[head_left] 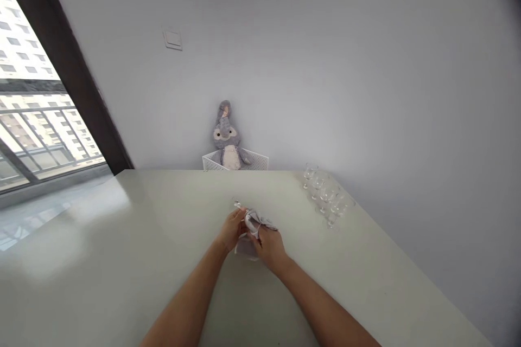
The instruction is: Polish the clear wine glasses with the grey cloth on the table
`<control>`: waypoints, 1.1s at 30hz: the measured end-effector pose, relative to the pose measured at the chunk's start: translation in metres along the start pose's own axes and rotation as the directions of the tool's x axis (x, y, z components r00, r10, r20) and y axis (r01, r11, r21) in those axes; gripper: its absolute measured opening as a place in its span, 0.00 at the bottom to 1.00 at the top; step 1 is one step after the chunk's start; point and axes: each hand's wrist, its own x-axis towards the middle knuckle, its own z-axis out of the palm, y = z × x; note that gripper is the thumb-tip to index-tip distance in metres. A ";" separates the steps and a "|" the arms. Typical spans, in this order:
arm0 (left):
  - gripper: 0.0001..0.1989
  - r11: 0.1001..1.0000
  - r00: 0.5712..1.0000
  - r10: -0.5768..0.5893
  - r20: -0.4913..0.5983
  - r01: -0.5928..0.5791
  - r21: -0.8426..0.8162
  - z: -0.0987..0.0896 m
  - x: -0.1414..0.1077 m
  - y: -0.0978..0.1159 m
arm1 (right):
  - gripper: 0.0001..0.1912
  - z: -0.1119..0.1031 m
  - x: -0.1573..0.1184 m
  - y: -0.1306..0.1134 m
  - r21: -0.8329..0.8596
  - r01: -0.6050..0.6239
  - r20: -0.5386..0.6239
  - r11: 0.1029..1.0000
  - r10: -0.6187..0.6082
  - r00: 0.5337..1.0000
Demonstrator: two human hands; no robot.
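Near the middle of the table, my left hand (232, 229) is closed around a clear stemmed glass (237, 204). Its foot points away from me, past my fingers. My right hand (270, 245) grips a light grey cloth (262, 220), which is bunched against the bowl end of the glass. The cloth and my fingers hide most of the bowl. Under my hands lies a pale, flat-looking item (246, 249) on the table; what it is I cannot make out.
Several clear stemmed glasses (328, 195) stand in a group on the right of the white table (163, 260). Behind the far edge, a grey plush toy (230, 146) sits in a white perforated basket (260, 161) by the wall. A window is at left.
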 end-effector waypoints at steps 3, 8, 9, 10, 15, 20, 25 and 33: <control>0.17 0.999 1.000 0.011 -0.014 -0.011 0.040 0.003 0.001 -0.004 | 0.15 -0.005 0.004 0.003 0.053 -0.034 0.004 0.998 0.034 0.999; 0.16 0.981 0.986 0.160 0.048 -0.154 -0.115 0.007 -0.003 0.004 | 0.14 -0.008 0.011 0.003 0.730 -0.358 0.165 0.582 0.359 0.919; 0.14 0.981 0.985 0.163 0.056 -0.155 -0.119 0.007 -0.004 0.006 | 0.14 -0.007 0.010 0.003 0.765 -0.361 0.185 0.534 0.355 0.916; 0.12 0.982 0.986 0.158 0.057 -0.151 -0.114 0.006 -0.004 0.007 | 0.14 -0.005 0.010 0.003 0.760 -0.361 0.193 0.541 0.342 0.920; 0.14 0.993 0.996 0.082 0.027 -0.079 -0.083 0.000 -0.002 0.005 | 0.13 -0.003 0.005 0.005 0.071 -0.078 0.062 0.994 0.073 0.995; 0.12 0.999 0.996 0.011 -0.091 -0.015 -0.050 -0.003 0.002 0.001 | 0.20 -0.021 0.010 0.006 -0.648 0.318 0.210 0.692 -0.238 0.948; 0.08 0.982 0.958 0.056 -0.280 -0.103 -0.158 -0.016 0.006 0.011 | 0.20 -0.037 0.017 0.010 -0.743 0.173 0.064 0.646 -0.189 0.980; 0.10 0.973 0.895 0.216 -0.391 -0.231 0.009 -0.023 0.008 0.012 | 0.21 -0.036 0.004 -0.019 -0.580 0.433 0.144 0.691 -0.436 0.888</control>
